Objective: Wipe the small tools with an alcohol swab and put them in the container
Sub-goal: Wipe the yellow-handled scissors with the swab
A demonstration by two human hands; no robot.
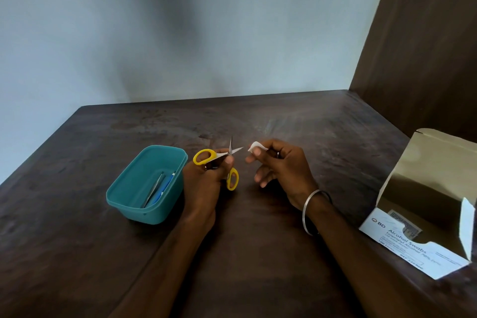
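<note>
My left hand (206, 178) grips small scissors (206, 156) with yellow handles, held above the table with the blades spread apart and pointing away from me. Just right of the blade tips, my right hand (281, 165) pinches a folded white alcohol swab (255, 146) between thumb and forefinger; swab and blades are apart. The teal plastic container (165, 212) stands on the table left of my left hand. Inside it lie metal tweezers (154, 188) and a blue-handled tool (164, 186).
An open white box of alcohol swabs (402, 237) lies at the right edge of the dark wooden table (258, 253), its flap raised. A brown wooden panel (426, 46) rises behind it. A pale wall stands past the table's far edge.
</note>
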